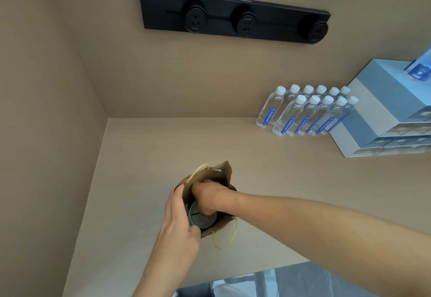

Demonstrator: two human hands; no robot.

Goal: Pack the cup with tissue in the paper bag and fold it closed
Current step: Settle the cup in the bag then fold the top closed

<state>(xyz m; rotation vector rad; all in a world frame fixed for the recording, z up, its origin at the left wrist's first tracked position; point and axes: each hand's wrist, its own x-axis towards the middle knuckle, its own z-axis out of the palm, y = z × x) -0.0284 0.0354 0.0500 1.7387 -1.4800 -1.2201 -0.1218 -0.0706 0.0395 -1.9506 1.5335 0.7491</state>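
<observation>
A brown paper bag with pale string handles stands open on the beige counter. A grey cup sits inside it, seen from above. My left hand grips the bag's near left rim and holds the mouth apart. My right hand reaches down into the bag, its fingers curled at the cup's rim. Whether the fingers hold the cup or something else is hidden. No tissue shows.
Several water bottles stand in rows at the back right, next to stacked blue-grey boxes. A black socket strip is on the back wall. A side wall closes the left. The counter's front edge runs near me.
</observation>
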